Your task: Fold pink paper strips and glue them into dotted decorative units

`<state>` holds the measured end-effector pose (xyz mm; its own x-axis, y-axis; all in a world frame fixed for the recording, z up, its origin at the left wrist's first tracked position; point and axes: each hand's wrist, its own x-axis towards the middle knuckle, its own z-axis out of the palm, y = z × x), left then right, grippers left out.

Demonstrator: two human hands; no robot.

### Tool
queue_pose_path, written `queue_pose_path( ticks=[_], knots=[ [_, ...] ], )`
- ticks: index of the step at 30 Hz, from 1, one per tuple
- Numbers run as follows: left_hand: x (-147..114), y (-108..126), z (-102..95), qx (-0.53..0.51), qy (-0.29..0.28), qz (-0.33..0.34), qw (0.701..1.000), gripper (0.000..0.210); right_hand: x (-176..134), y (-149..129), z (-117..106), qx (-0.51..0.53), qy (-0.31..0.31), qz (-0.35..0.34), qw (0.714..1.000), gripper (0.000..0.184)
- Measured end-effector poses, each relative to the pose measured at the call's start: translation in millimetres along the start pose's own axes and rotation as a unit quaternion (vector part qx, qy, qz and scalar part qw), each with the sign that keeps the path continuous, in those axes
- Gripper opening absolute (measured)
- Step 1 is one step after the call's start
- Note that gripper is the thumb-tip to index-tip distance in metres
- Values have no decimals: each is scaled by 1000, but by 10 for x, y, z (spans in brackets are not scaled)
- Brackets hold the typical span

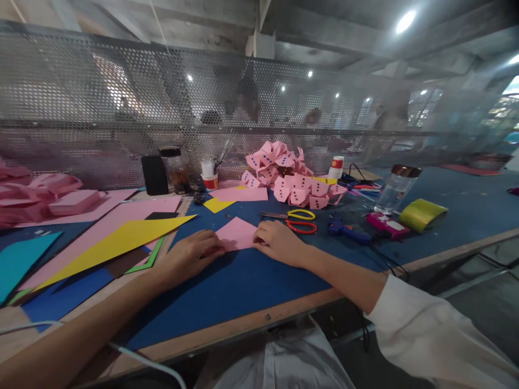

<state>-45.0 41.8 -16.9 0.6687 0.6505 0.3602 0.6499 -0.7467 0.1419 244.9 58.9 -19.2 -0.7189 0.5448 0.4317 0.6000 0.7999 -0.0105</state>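
Observation:
A pink sheet of paper (237, 235) lies on the blue table mat with one corner pointing away from me. My left hand (197, 251) has its fingers closed at the paper's left corner. At the right corner, my right hand (278, 242) pinches the edge between thumb and fingers. Just beyond the right hand rests a pair of scissors (300, 221) with one yellow and one red handle. Farther back stands a heap of folded pink paper pieces (279, 159) marked with dark dots.
Coloured paper sheets (117, 246) and pink folded boxes (75, 202) lie to the left. A blue glue gun (348, 231), a clear bottle (397, 189) and a yellow roll (424, 215) sit on the right. A perforated metal screen (170, 97) runs behind the table.

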Motion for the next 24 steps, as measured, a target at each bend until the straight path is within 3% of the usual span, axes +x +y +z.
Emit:
queue_pose_path(
  ticks=[12, 20, 24],
  knots=[
    [12, 80, 19, 15, 47, 4, 999, 24, 62, 8, 17, 151, -15, 99, 984, 9],
    [0, 116, 0, 21, 47, 3, 999, 22, -2, -51, -50, 91, 39, 13, 995, 19],
    [-8, 110, 10, 10, 42, 0, 999, 22, -8, -63, -50, 38, 37, -16, 998, 17]
  ],
)
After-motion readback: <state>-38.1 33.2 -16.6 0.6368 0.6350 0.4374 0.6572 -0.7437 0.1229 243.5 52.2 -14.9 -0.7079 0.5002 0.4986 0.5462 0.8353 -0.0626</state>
